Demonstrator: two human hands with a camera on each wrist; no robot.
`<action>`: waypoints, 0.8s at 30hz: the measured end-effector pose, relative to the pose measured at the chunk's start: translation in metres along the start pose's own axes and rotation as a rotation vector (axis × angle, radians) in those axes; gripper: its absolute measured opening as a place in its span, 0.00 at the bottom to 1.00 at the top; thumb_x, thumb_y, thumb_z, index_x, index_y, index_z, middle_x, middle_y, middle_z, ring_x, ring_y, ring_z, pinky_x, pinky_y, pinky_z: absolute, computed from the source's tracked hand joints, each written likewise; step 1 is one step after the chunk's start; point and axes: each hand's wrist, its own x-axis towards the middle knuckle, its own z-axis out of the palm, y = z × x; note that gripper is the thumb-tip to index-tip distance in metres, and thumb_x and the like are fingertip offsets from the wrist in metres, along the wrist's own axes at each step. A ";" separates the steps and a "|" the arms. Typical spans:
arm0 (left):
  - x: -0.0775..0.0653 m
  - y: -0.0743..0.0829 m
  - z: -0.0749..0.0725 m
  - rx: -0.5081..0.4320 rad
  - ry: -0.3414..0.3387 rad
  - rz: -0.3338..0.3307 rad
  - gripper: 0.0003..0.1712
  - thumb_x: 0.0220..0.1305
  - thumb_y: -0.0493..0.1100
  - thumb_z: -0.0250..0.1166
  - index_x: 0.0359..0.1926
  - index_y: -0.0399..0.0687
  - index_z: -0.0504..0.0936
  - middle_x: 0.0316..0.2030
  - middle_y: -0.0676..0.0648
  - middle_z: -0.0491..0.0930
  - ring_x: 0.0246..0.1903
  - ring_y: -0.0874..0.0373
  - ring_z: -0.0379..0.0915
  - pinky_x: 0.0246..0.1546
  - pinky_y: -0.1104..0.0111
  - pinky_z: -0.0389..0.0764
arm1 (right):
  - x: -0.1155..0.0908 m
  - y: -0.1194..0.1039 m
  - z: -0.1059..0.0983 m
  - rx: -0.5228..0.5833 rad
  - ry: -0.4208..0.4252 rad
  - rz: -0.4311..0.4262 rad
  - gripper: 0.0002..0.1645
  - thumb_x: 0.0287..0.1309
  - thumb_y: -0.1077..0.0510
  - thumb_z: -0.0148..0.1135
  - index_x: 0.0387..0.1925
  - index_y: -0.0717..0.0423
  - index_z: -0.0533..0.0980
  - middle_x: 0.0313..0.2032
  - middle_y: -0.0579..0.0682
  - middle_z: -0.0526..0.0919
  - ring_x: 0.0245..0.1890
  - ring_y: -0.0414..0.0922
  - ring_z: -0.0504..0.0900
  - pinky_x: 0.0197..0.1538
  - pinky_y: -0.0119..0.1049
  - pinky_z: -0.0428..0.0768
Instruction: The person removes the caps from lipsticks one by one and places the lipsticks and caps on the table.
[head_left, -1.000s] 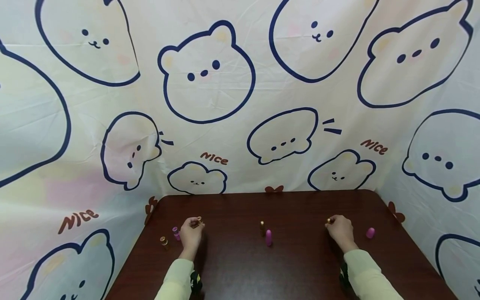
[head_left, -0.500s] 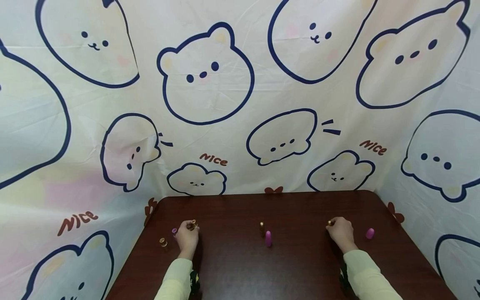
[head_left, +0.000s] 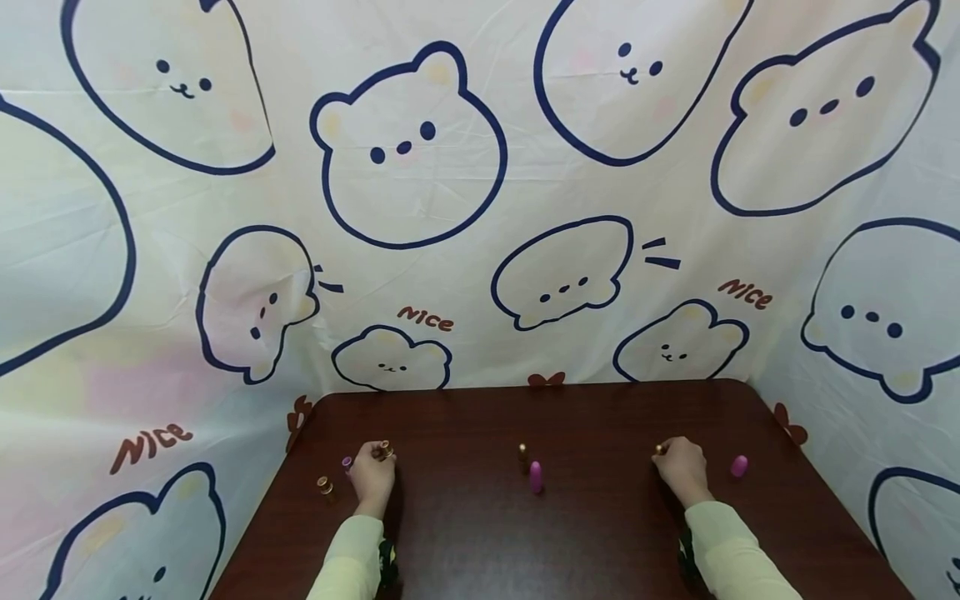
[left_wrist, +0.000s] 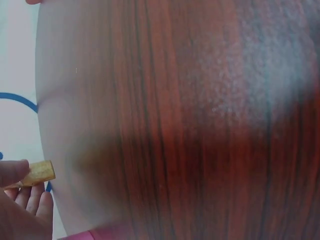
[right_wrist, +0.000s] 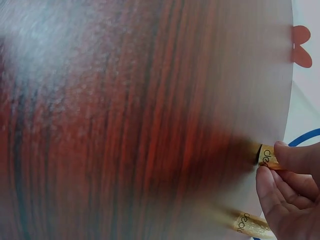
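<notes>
At the left, my left hand (head_left: 373,482) pinches a small gold lipstick-like tube (left_wrist: 40,172) between thumb and fingers. Just left of that hand a purple tube (head_left: 347,465) stands partly covered, and a gold tube with a rim (head_left: 325,486) stands further left. On the right side, my right hand (head_left: 682,471) pinches a short gold tube with dark lettering (right_wrist: 268,157) by thumb and fingertips. Close to it in the right wrist view is another gold lettered tube (right_wrist: 251,224), which the hand seems to hide in the head view.
Mid-table stand a thin gold tube (head_left: 522,457) and a pink round-topped tube (head_left: 536,477). Right of my right hand is a pink rounded piece (head_left: 739,467). The dark wood table (head_left: 480,542) ends at a cloth backdrop (head_left: 480,350) with bear drawings.
My left hand has shifted a little left and nearer with the gold tube, now partly covering the purple tube. My right hand has come slightly nearer and still holds its gold tube.
</notes>
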 end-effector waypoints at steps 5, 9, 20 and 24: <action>0.001 -0.001 0.000 -0.003 -0.005 -0.003 0.12 0.52 0.26 0.67 0.39 0.28 0.78 0.37 0.31 0.82 0.39 0.37 0.79 0.48 0.47 0.70 | 0.002 0.002 0.001 -0.009 0.005 -0.003 0.11 0.57 0.66 0.63 0.37 0.74 0.80 0.34 0.66 0.82 0.34 0.61 0.81 0.36 0.53 0.80; 0.001 -0.003 0.001 0.005 -0.004 -0.007 0.11 0.51 0.26 0.67 0.38 0.28 0.78 0.36 0.31 0.82 0.39 0.36 0.78 0.49 0.46 0.68 | 0.003 0.004 0.003 -0.009 0.000 0.006 0.10 0.57 0.66 0.63 0.36 0.73 0.81 0.33 0.65 0.83 0.32 0.60 0.81 0.33 0.52 0.80; 0.002 -0.005 0.003 0.029 -0.029 -0.004 0.12 0.50 0.26 0.68 0.38 0.28 0.78 0.35 0.32 0.82 0.38 0.37 0.78 0.45 0.48 0.71 | 0.002 0.009 0.004 -0.032 0.008 -0.013 0.06 0.57 0.66 0.62 0.29 0.68 0.81 0.27 0.59 0.83 0.25 0.51 0.80 0.27 0.47 0.78; 0.003 -0.006 0.004 0.025 -0.031 -0.004 0.12 0.49 0.26 0.68 0.37 0.28 0.79 0.34 0.32 0.82 0.38 0.37 0.78 0.46 0.48 0.68 | 0.001 0.007 0.003 -0.043 0.014 -0.034 0.07 0.57 0.67 0.62 0.25 0.66 0.81 0.24 0.56 0.82 0.23 0.50 0.78 0.26 0.47 0.76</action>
